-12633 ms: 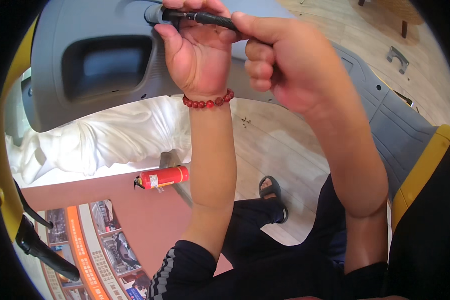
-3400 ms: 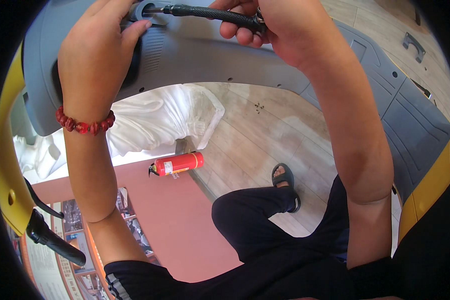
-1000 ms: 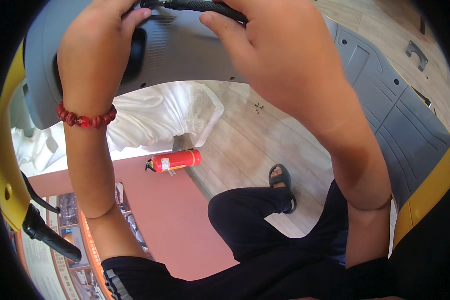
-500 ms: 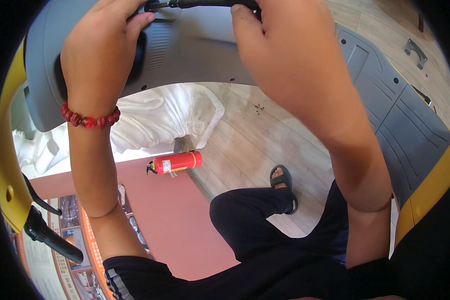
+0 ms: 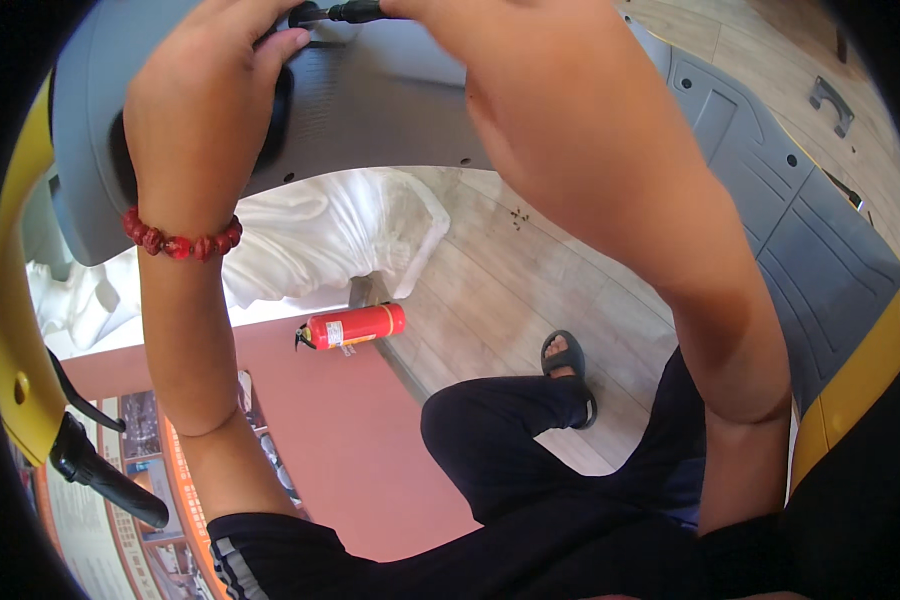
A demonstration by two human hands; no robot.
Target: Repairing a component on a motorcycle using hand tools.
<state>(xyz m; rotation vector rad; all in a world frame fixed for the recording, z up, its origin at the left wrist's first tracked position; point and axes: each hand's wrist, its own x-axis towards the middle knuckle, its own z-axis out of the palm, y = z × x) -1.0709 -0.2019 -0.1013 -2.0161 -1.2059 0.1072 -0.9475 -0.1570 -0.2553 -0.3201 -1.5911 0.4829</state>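
My left hand [image 5: 195,120], with a red bead bracelet, is closed at the top of the grey moulded panel [image 5: 380,120], its thumb beside a dark round fitting [image 5: 302,14]; what its fingertips hold is hidden. A screwdriver [image 5: 355,11] lies level, its metal shaft meeting that fitting. My right hand [image 5: 560,100] is closed on the screwdriver's black handle, partly past the top edge of the picture.
Yellow frame pieces [image 5: 15,370] with a black handlebar grip [image 5: 110,485] stand at left; a grey ribbed deck [image 5: 810,280] at right. Below are a white sculpture [image 5: 320,225], red extinguisher [image 5: 360,322], printed board [image 5: 145,480], my sandalled foot [image 5: 562,358] and a loose grey bracket [image 5: 832,105].
Since the oldest frame my left hand has turned from palm up to back up. Over the last second my right hand has shifted higher and turned, its thumb rising to the top edge.
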